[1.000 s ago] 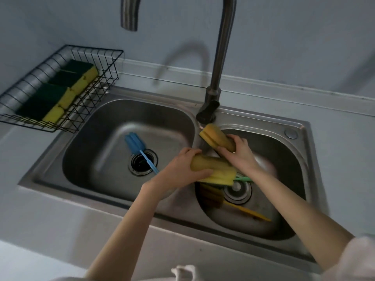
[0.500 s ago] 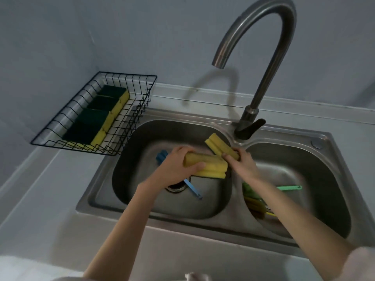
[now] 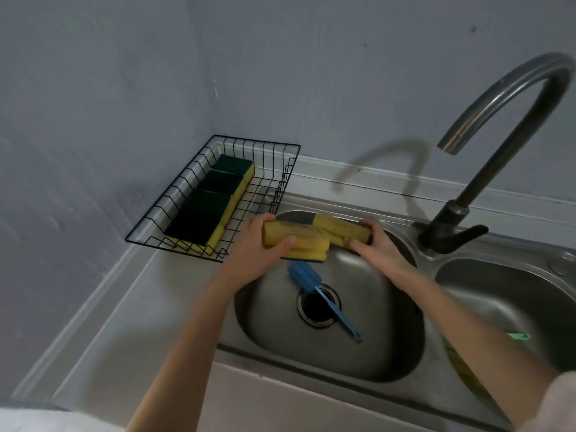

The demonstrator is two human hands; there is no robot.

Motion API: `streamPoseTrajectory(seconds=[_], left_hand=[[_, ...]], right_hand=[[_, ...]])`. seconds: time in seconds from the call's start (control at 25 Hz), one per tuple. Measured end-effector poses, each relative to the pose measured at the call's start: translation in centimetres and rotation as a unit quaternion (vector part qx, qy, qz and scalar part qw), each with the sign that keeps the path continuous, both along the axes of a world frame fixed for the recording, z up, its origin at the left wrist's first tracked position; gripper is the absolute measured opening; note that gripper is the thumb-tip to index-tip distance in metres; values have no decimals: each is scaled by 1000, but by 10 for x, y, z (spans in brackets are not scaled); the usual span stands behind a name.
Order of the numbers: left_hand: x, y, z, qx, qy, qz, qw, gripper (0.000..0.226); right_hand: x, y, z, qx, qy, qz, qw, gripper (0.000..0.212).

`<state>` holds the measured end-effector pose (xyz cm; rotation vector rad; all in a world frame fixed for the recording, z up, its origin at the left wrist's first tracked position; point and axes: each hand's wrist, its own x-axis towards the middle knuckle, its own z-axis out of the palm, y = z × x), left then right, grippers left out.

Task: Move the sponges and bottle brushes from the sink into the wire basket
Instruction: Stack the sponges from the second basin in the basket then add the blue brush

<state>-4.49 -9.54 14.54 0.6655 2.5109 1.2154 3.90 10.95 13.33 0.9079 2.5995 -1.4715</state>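
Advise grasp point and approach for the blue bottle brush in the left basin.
Grip the blue bottle brush by its thin handle, coming from above: the handle lies flat across the drain with its tip free, away from both hands, so fingers can likely pinch it there.

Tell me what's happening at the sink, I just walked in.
A person is clearing the sink. The left hand and right hand each carry yellow sponges above the left basin, near the wire basket, which already holds several sponges. A blue brush lies across the left drain.
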Motion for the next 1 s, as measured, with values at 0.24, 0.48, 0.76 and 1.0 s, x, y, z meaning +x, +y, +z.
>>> streamPoseTrajectory(seconds=[0.24, 0.48, 0.76, 1.0], left_hand=[[-33, -19, 22, 69, 27, 67, 995, 53], [-52, -27, 32, 84, 78, 128, 985, 54], [-65, -25, 20, 114, 8, 105, 988, 48], [-96, -35, 14, 135, -28, 122, 983, 42]], right_hand=[[-32, -7, 33, 65, 42, 52, 996, 69], [-62, -22, 51, 51, 122, 85, 988, 85], [-107, -33, 59, -41, 200, 50, 978, 59], [-150, -34, 46, -132, 106, 120, 978, 61]])
